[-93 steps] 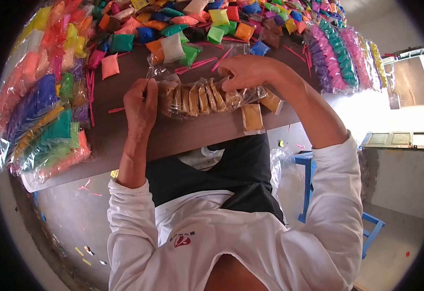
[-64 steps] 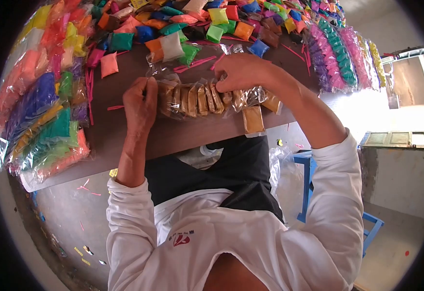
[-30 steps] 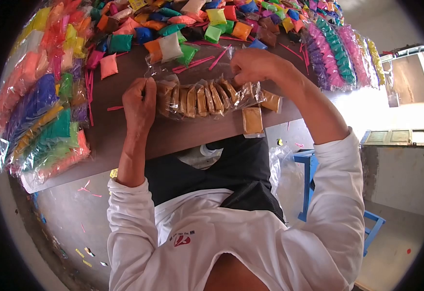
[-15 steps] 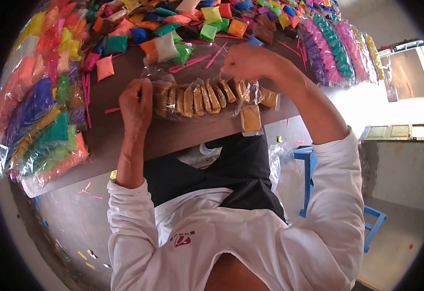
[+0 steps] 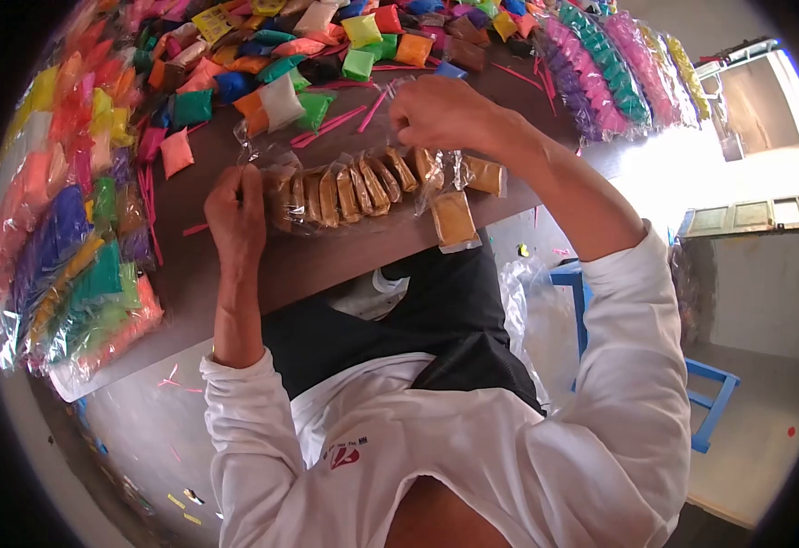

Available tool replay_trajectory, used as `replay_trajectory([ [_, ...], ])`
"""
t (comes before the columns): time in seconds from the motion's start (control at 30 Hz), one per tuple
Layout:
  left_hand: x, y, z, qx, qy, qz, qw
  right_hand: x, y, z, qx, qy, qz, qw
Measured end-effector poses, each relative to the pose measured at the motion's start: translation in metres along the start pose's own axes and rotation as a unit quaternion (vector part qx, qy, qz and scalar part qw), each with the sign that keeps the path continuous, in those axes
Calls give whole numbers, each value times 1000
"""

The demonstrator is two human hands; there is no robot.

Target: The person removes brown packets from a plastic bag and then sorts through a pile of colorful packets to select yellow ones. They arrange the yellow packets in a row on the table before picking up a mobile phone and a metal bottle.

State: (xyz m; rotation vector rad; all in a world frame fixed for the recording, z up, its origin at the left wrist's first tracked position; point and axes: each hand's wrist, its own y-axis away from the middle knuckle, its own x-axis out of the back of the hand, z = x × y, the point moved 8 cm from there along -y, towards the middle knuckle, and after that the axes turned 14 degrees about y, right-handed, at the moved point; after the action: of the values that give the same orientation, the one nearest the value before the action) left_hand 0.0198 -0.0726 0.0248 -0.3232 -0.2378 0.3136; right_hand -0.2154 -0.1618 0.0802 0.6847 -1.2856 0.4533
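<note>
Near ctr of frame, clear bag w/ row of brown pkts lies on dark table; glare on film blurs its edges. R hand has fingertips tucked under, out of cam's sight. Pile of mixed-colour pkts runs off top edge; bags at far L overlap & fade into dark rim.

Counts: approx 9–10 brown pkts in row, hard to split at L end. 2 loose brown pkts at row's R end, one lower, one farther R, prob. overlapped by film (can't tell). Upper R: at least 5 long filled bags side by side. Pink strips scattered, too many to count.

L hand: narrow, thumb vs. fingers, pinching bag's L end. R hand: loosely curled above row's R half; can't tell if it's gripping anything.
</note>
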Motion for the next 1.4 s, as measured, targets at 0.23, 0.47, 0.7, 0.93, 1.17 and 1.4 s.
replay_trajectory([
  [0.23,-1,0,5,-13,12,0,1000,-7,0,1,-42,-6,49,998],
  [0.47,1,0,-2,-5,6,-9,1000,-14,-3,9,-51,-151,-97,982],
  [0.7,1,1,-3,-9,4,8,1000,44,40,25,-50,-318,65,945],
  [0.93,1,1,-6,-7,9,-5,1000,-42,103,93,-142,-252,20,957],
  [1.17,0,0,-1,-25,-18,-3,1000,-72,128,80,-214,-163,-51,962],
  [1.4,1,1,-1,-15,-16,2,1000,-53,152,101,-274,-388,50,878],
])
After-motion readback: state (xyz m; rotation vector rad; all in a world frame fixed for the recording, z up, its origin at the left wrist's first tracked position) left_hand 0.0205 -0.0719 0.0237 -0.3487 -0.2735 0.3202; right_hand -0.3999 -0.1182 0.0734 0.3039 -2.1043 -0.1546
